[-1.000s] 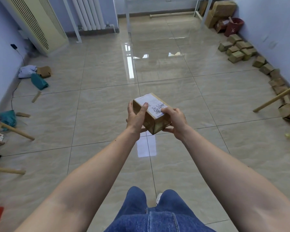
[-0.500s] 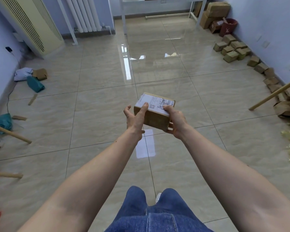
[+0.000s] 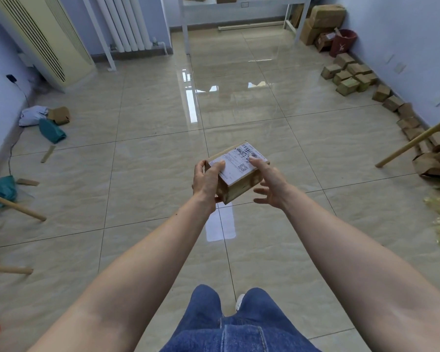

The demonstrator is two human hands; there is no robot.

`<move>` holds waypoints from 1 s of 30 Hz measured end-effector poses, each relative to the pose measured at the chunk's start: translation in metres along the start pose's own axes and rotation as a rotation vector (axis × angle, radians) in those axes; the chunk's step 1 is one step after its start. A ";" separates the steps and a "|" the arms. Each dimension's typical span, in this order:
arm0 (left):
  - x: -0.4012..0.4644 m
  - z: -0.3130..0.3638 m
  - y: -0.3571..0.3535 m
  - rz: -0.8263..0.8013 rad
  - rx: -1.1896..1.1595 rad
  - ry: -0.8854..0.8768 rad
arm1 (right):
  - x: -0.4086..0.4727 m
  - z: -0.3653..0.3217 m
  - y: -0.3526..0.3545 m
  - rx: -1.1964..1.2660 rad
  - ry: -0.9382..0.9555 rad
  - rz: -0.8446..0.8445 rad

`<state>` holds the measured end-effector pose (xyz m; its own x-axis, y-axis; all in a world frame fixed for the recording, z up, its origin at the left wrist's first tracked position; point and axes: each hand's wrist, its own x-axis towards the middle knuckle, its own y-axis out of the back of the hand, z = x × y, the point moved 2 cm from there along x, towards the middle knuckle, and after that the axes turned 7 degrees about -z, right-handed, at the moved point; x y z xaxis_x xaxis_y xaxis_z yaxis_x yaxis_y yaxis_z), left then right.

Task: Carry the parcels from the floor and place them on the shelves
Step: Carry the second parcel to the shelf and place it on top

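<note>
a small cardboard parcel [image 3: 239, 174] is held above the tiled floor [image 3: 147, 158] in the left hand [image 3: 206, 182], thumb on its label, while the right hand [image 3: 271, 185] is spread loosely, one fingertip touching the top.
</note>
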<state>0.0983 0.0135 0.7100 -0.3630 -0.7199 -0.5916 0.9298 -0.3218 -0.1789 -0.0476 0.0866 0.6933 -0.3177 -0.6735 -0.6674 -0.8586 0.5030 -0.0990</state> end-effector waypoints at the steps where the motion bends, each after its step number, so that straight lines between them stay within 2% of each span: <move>1: 0.002 -0.002 -0.002 0.005 -0.007 0.008 | -0.001 0.001 -0.003 0.004 -0.002 -0.018; 3: 0.004 -0.006 -0.005 0.008 -0.015 0.027 | 0.000 0.000 -0.008 0.019 -0.002 -0.052; 10: 0.001 0.001 -0.006 -0.068 0.115 0.074 | 0.004 -0.013 0.000 0.056 0.043 -0.005; 15: 0.007 0.008 -0.009 -0.106 0.202 0.032 | 0.009 -0.023 0.003 0.017 0.055 0.004; 21: 0.024 0.018 -0.022 -0.064 0.129 -0.044 | 0.020 -0.032 0.006 -0.015 0.116 -0.024; 30: 0.051 0.039 -0.051 -0.017 0.146 -0.063 | 0.044 -0.065 0.015 -0.083 0.175 -0.030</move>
<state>0.0298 -0.0311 0.7194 -0.3862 -0.7493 -0.5380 0.9063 -0.4168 -0.0700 -0.1009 0.0291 0.7106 -0.3502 -0.7754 -0.5254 -0.8968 0.4396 -0.0510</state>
